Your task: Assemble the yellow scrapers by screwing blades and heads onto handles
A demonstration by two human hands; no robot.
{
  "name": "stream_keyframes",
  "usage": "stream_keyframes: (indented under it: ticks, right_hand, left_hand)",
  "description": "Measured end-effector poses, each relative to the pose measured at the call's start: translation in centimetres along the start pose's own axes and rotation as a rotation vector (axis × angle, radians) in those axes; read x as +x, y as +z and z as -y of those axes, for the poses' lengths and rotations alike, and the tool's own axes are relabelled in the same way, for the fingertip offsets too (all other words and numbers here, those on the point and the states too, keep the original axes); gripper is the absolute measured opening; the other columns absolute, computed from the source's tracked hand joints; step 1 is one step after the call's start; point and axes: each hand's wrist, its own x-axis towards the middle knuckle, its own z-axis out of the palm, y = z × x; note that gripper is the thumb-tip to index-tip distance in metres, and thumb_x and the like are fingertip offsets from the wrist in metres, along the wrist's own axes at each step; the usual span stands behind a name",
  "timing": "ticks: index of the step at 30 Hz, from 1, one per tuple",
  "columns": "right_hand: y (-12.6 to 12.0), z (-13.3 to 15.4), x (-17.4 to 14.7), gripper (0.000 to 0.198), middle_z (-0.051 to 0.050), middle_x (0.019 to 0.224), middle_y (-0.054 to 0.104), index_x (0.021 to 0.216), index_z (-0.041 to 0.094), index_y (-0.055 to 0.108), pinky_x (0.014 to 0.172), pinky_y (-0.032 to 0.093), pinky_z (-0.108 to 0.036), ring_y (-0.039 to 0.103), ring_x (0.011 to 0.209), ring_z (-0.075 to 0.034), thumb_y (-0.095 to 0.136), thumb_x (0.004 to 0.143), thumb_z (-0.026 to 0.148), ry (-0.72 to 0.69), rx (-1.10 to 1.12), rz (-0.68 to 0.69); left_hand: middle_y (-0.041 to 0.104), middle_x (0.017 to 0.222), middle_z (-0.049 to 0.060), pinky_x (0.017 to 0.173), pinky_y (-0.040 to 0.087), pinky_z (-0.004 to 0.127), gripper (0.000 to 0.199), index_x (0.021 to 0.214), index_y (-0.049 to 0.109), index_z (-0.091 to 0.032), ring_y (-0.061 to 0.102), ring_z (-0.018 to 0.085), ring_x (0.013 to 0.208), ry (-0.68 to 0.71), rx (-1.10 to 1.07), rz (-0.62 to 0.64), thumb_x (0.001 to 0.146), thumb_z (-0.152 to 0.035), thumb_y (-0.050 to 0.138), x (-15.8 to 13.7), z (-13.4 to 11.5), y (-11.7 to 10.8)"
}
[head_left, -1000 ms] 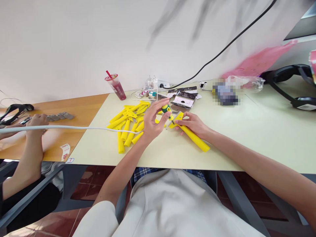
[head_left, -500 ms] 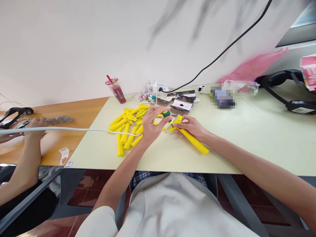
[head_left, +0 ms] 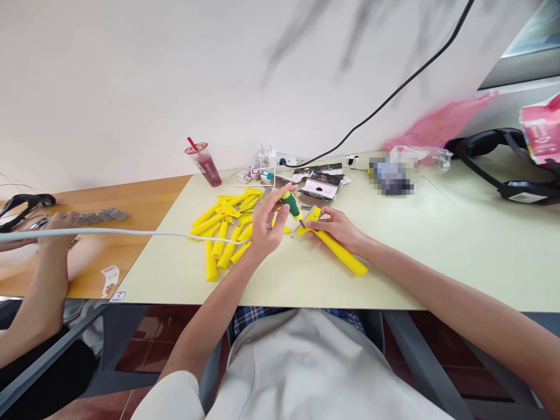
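Observation:
My left hand (head_left: 268, 224) is closed round the green and yellow handle of a screwdriver (head_left: 290, 204), which tilts down to the right. Its tip meets the head of a yellow scraper (head_left: 342, 252), near a screw. With thumb and fingers, my right hand (head_left: 339, 228) grips that scraper just below its head, and the handle slants toward the table's front edge. A small screw (head_left: 291, 237) lies on the table beside the scraper head. To the left of my left hand lies a pile of yellow scraper parts (head_left: 227, 227), handles and flat pieces mixed.
Behind my hands lie black and white cardboard packs (head_left: 321, 182) and a power strip (head_left: 286, 160). A cup of red drink (head_left: 205, 165) stands at the back left. At right are a pink bag (head_left: 441, 122) and a black headset (head_left: 499, 169). Another person's hand (head_left: 59, 224) works at left.
My left fingers have opened a little and shifted on the screwdriver handle, so more of it shows. The scraper stays in my right hand. The whole view has shifted slightly.

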Motion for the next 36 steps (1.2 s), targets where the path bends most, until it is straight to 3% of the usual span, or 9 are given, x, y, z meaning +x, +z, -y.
stream_keyframes:
  ticks: [5,11,16,22,27,33,36]
  right_hand:
    - [-0.13,-0.16,0.12,0.058,-0.008,0.093,0.085,0.09,0.026,0.055,0.049,0.069,-0.031,0.083,0.078,-0.026,0.108,0.069,0.032,-0.002,-0.003,0.005]
    - [-0.32,-0.41,0.38,0.057,-0.008,0.096,0.086,0.09,0.026,0.055,0.05,0.07,-0.032,0.083,0.077,-0.026,0.108,0.069,0.035,-0.008,-0.009,0.006]
    - [-0.43,-0.54,0.45,0.055,-0.008,0.098,0.086,0.091,0.025,0.058,0.05,0.07,-0.032,0.083,0.078,-0.026,0.108,0.069,0.036,-0.008,-0.007,0.016]
    - [-0.46,-0.5,0.4,0.062,-0.007,0.099,0.085,0.089,0.026,0.054,0.048,0.069,-0.033,0.083,0.076,-0.026,0.11,0.065,0.037,-0.025,-0.014,0.038]
    - [-0.47,-0.51,0.37,0.064,-0.008,0.1,0.086,0.089,0.025,0.053,0.049,0.069,-0.034,0.083,0.078,-0.027,0.11,0.063,0.04,-0.022,-0.015,0.049]
    - [-0.39,-0.39,0.36,0.063,-0.007,0.098,0.085,0.089,0.026,0.053,0.049,0.069,-0.033,0.083,0.076,-0.026,0.11,0.064,0.039,-0.027,-0.024,0.051]
    - [-0.36,-0.35,0.28,0.064,-0.007,0.096,0.085,0.09,0.026,0.053,0.05,0.069,-0.033,0.083,0.077,-0.026,0.11,0.064,0.04,-0.028,-0.029,0.057]
  left_hand:
    - [0.072,0.12,0.01,0.096,0.061,0.034,0.043,0.136,0.081,-0.028,0.072,0.021,0.111,0.056,0.105,-0.113,0.101,-0.051,0.081,0.07,0.16,-0.08]
    - [0.073,0.139,0.014,0.103,0.061,0.037,0.049,0.158,0.065,-0.028,0.074,0.023,0.121,-0.026,-0.015,0.013,0.115,-0.049,0.058,0.04,-0.47,-0.19]
    - [0.073,0.123,0.011,0.099,0.061,0.035,0.04,0.137,0.079,-0.027,0.072,0.023,0.117,0.056,0.14,-0.097,0.103,-0.048,0.079,0.2,-0.43,-0.19]
    - [0.073,0.13,0.013,0.102,0.061,0.036,0.045,0.158,0.065,-0.028,0.073,0.022,0.119,-0.008,0.042,0.029,0.116,-0.041,0.055,0.1,-0.5,-0.09]
    - [0.074,0.123,0.013,0.099,0.062,0.036,0.043,0.138,0.079,-0.025,0.072,0.023,0.115,0.051,0.144,-0.088,0.102,-0.049,0.08,0.06,-0.23,-0.17]
    - [0.074,0.142,0.017,0.099,0.064,0.038,0.049,0.161,0.063,-0.028,0.076,0.025,0.122,-0.01,-0.053,0.041,0.114,-0.044,0.06,0.04,-0.51,-0.19]
    - [0.074,0.139,0.016,0.1,0.063,0.037,0.053,0.157,0.067,-0.027,0.074,0.026,0.123,0.018,0.028,0.046,0.108,-0.048,0.071,0.05,-0.46,-0.23]
